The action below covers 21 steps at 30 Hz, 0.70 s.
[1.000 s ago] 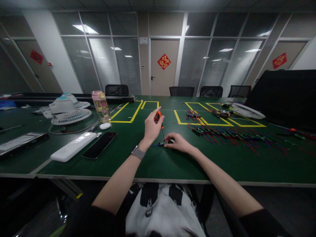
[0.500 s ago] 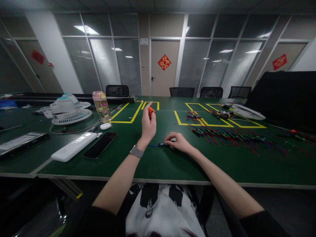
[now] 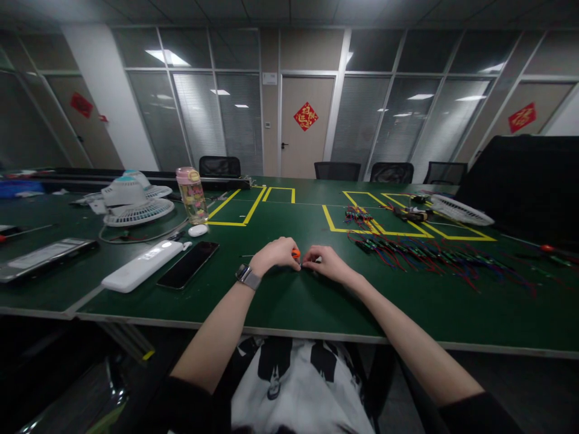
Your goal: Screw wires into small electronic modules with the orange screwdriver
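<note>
My left hand (image 3: 274,254) rests low on the green table (image 3: 316,295), fingers curled round an orange-handled screwdriver (image 3: 295,253), of which only the handle end shows. My right hand (image 3: 326,263) lies right beside it, fingers pressed together on a small part with wires that is mostly hidden under them. The two hands almost touch. A grey watch (image 3: 247,276) is on my left wrist.
A long spread of small parts with red and blue wires (image 3: 429,256) lies to the right. To the left are a black phone (image 3: 187,272), a white oblong device (image 3: 142,266), a white mouse (image 3: 197,229), a pink-capped bottle (image 3: 192,194) and white fans (image 3: 136,205). Yellow tape squares (image 3: 362,220) mark the far table.
My left hand came down from a raised position to the table with the screwdriver, ending beside my right hand. My right hand stayed in place.
</note>
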Motion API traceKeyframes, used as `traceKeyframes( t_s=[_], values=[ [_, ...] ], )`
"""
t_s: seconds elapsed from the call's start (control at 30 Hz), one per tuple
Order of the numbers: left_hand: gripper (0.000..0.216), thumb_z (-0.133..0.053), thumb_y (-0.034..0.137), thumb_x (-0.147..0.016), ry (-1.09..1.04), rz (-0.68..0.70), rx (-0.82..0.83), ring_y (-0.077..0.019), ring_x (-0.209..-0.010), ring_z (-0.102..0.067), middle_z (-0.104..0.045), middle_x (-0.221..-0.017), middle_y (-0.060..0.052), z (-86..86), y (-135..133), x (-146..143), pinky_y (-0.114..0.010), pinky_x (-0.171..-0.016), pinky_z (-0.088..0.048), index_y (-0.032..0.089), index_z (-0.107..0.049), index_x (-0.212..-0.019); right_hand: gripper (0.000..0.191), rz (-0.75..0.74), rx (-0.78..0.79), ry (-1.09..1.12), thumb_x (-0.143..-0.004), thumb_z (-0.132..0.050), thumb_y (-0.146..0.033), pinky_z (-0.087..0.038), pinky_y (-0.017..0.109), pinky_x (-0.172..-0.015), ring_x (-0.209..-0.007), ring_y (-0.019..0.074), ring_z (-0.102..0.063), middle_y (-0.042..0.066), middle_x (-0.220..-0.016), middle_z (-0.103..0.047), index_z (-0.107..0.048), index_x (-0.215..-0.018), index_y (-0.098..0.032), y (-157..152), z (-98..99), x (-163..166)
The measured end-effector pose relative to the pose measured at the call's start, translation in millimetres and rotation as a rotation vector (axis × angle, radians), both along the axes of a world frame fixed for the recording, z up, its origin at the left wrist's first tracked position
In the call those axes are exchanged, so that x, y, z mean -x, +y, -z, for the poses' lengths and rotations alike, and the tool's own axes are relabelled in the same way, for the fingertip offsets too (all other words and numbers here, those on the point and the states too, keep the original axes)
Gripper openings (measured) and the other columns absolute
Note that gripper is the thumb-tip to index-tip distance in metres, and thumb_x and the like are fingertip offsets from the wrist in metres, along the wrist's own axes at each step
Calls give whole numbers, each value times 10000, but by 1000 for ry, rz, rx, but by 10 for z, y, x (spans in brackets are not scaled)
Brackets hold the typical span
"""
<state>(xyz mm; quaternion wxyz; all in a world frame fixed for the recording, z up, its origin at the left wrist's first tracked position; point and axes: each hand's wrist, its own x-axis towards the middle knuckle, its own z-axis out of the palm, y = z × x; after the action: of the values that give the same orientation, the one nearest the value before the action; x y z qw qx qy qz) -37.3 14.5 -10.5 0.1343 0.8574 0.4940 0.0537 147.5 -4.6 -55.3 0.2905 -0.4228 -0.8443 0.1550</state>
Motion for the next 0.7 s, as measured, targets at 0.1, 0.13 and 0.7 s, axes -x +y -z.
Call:
traceKeyframes(
  t_s=[0.1, 0.13, 0.7],
  values=[
    [381, -736, 402, -598, -2, -5, -8, -166, -694, -615, -699, -840, -45, 19, -16, -49, -228, -572, -402, 183, -705, -908, 66, 16, 110, 19, -780, -615, -162, -432, 236, -622, -649, 127, -562, 13, -723, -632, -679, -763, -156, 23, -1, 19],
    [379, -738, 401, -599, -7, -1, -17, -166, -694, -616, -699, -838, -43, 20, -21, -56, -228, -569, -401, 184, -705, -909, 70, 14, 127, 11, -786, -604, -154, -430, 234, -616, -647, 127, -562, 14, -724, -633, -671, -764, -154, 28, -2, 25],
    [352, -716, 442, -622, -18, 4, -55, -163, -662, -612, -700, -799, -41, 43, -3, -58, -229, -554, -394, 194, -716, -871, 82, 12, 12, -19, -857, -490, -138, -424, 257, -679, -711, 139, -524, 36, -801, -580, -551, -806, -159, 33, 14, -12]
  ],
)
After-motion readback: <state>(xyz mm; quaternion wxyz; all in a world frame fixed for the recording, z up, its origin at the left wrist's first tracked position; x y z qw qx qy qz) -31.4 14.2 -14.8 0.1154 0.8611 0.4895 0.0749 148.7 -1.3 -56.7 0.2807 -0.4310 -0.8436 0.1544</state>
